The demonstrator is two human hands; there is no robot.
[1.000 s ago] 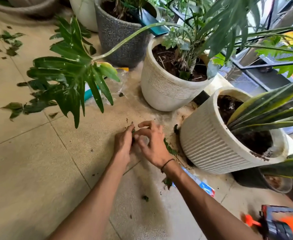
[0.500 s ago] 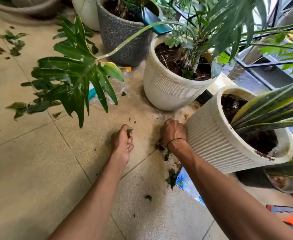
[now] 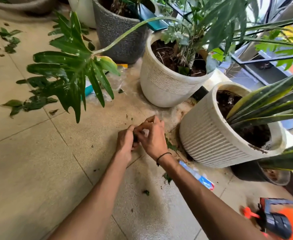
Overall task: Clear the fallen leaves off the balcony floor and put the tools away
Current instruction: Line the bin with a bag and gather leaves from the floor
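The right hand [image 3: 152,135] has come back from the base of the ribbed white pot [image 3: 210,134], where it was reaching half a second ago, and now meets the left hand [image 3: 125,141] above the tiled floor [image 3: 38,170]; the view has swung slightly too, bringing the orange and black tool [image 3: 277,222] into the lower right corner. The left hand's grip is curled closed around a small dark wad of leaf scraps [image 3: 135,138], and the right hand's thumb and forefinger are pinched at that same wad with the other fingers spread loose, as if passing bits across, though the blur keeps me from seeing exactly what the right fingertips hold. Most of the fallen leaves are not yet gathered: a scatter of torn green pieces [image 3: 29,103] lies under the big split philodendron leaf [image 3: 69,66], more [image 3: 8,38] sit at the far left, and small fragments [image 3: 167,178] rest near the right forearm and beside the ribbed pot. I would judge these scraps weightless, limp and easily torn, some probably damp and clinging to the tile, so they are best pinched at an edge or swept together into a cupped palm. The tool looks rigid and heavier, best taken by its body.
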